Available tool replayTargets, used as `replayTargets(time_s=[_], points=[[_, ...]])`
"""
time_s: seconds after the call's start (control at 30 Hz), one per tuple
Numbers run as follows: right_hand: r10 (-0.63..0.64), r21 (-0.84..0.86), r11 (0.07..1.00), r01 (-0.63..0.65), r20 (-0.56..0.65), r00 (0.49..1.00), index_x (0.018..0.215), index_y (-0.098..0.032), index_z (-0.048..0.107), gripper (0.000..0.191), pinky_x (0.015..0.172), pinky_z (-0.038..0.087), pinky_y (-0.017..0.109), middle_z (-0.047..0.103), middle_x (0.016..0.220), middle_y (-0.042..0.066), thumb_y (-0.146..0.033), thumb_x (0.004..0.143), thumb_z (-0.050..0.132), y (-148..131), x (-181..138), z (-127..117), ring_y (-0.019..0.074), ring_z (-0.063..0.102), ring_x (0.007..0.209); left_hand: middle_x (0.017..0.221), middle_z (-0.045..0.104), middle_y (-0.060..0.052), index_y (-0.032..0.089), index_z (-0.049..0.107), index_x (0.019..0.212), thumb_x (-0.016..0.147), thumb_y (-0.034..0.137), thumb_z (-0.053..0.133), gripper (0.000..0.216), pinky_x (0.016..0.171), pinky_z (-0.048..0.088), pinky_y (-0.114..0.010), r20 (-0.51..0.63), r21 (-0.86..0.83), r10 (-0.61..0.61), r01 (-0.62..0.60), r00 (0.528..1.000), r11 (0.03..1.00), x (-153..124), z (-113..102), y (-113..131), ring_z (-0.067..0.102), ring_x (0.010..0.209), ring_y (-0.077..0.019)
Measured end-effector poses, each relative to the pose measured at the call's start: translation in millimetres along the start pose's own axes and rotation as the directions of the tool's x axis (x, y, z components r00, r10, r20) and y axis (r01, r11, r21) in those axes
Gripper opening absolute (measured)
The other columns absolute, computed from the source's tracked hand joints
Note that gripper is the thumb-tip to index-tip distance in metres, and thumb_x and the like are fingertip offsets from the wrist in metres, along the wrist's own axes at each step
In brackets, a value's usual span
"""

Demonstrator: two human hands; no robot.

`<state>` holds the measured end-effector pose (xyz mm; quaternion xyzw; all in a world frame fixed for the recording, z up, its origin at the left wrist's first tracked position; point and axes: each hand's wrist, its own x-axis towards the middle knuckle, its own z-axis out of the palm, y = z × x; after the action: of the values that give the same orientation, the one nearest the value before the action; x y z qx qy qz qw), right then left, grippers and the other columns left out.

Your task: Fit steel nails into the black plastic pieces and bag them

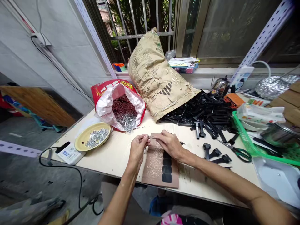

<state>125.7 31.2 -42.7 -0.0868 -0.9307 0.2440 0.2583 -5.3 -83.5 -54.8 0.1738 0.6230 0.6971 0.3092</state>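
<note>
My left hand [138, 146] is closed in a pinch above a brown board [152, 175]. Between its thumb and finger is one end of a thin metal screw [152, 137]. Opposite it, my right hand [170, 144] is closed with the fingertips on the screw's other end. Fingers cover most of the screw, so its full shape is hidden. Light crumbs and a row of black squares [167, 169] lie on the board below. To the left, a yellow plate [81, 146] bears many small silver metal pieces [98, 137].
Behind my hands stands a red and white bag [105, 104] of thin metal screws [125, 109]. A large paper sack [154, 72] leans by the window, black plastic parts [201, 109] spilling from it. Scissors [241, 153] and a green basket [243, 134] lie right; a white box [70, 153] lies left.
</note>
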Motion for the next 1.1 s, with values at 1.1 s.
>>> replayTargets(time_s=[1.1], points=[[0.176, -0.082, 0.982, -0.173, 0.029, 0.984, 0.103, -0.018, 0.062, 0.021, 0.074, 0.046, 0.022, 0.055, 0.088, 0.004, -0.022, 0.094, 0.044, 2, -15, -11, 0.0125, 0.056, 0.08, 0.068, 0.063, 0.001, 0.012, 0.064, 0.082, 0.064, 0.031, 0.076, 0.029, 0.064, 0.046, -0.02, 0.022, -0.111, 0.004, -0.001, 1.0, 0.994, -11, 27, -10, 0.058, 0.061, -0.0076]])
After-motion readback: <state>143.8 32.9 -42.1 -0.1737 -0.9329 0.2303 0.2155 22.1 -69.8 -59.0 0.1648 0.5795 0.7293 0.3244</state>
